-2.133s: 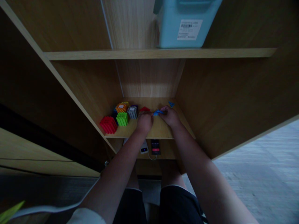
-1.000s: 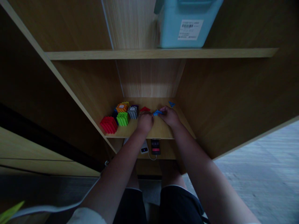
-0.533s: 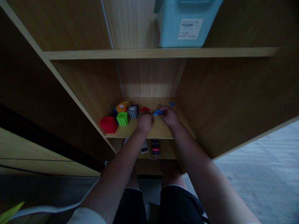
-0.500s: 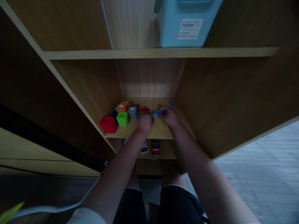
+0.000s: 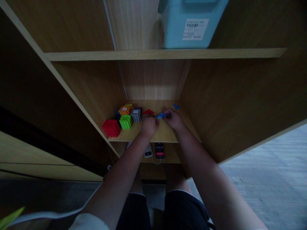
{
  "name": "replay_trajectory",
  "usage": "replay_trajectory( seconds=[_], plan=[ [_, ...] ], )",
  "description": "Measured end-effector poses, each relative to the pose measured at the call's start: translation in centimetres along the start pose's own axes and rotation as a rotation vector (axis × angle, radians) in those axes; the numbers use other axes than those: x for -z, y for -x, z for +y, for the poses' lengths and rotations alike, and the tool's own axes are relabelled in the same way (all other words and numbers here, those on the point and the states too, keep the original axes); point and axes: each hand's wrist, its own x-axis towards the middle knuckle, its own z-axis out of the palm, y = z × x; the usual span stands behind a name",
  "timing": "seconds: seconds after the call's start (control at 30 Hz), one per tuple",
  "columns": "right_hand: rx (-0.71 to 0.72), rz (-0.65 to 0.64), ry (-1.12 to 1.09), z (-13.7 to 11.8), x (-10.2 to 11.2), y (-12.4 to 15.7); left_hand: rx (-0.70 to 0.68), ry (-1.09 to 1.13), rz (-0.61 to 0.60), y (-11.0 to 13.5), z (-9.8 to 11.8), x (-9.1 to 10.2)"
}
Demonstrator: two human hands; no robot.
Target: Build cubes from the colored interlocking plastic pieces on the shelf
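Both of my hands are over the middle shelf (image 5: 165,135). Between them is a small cluster of blue plastic building pieces (image 5: 161,115). My right hand (image 5: 174,118) pinches the cluster from the right. My left hand (image 5: 149,124) is closed at its left side, with the fingertips mostly hidden behind the hand, so what they grip is unclear. A red triangular piece (image 5: 148,111) lies just beyond my left hand. Farther back on the right is a loose blue triangular piece (image 5: 176,106).
Stacked plastic pieces stand at the shelf's left: red (image 5: 111,128), green (image 5: 126,122), grey (image 5: 136,115) and orange (image 5: 125,110). A light-blue bin (image 5: 192,28) sits on the upper shelf. Below are a phone-like device (image 5: 159,150) and a white power bank (image 5: 148,152) with a cable.
Almost nothing differs. My left hand has shifted very slightly at the blue cluster; the stacks and loose pieces lie as before.
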Motion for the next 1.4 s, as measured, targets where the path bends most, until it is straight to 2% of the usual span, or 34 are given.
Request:
replay_trajectory(
  seconds=[0.27,0.47,0.67,0.77,0.83,0.97,1.07,1.23,1.4],
  plan=[
    [-0.003,0.013,-0.025,-0.1,0.0,0.0,0.035,-0.027,-0.016,0.1,0.3,0.4],
    [-0.083,0.214,0.03,-0.3,0.7,0.0,0.028,-0.017,-0.003,0.1,0.3,0.5],
    [-0.07,0.108,0.032,-0.4,0.5,-0.1,0.028,-0.033,0.002,0.1,0.2,0.1],
    [-0.068,0.1,0.042,-0.5,0.5,0.0,0.008,-0.005,0.031,0.1,0.0,-0.1],
    [-0.115,0.134,0.077,-0.5,0.7,0.1,-0.003,0.026,0.041,0.0,-0.1,-0.2],
    [-0.25,0.282,0.208,-0.5,1.5,0.4,-0.009,0.089,0.057,0.0,-0.3,-0.2],
    [-0.291,0.335,0.254,-0.4,1.8,0.6,0.019,0.145,0.089,0.0,-0.3,-0.2],
    [-0.279,0.276,0.229,-0.4,1.6,0.5,0.104,0.218,0.124,0.1,-0.2,0.0],
    [-0.273,0.233,0.214,-0.8,1.6,0.5,0.12,0.242,0.134,0.0,-0.2,-0.1]
  ],
)
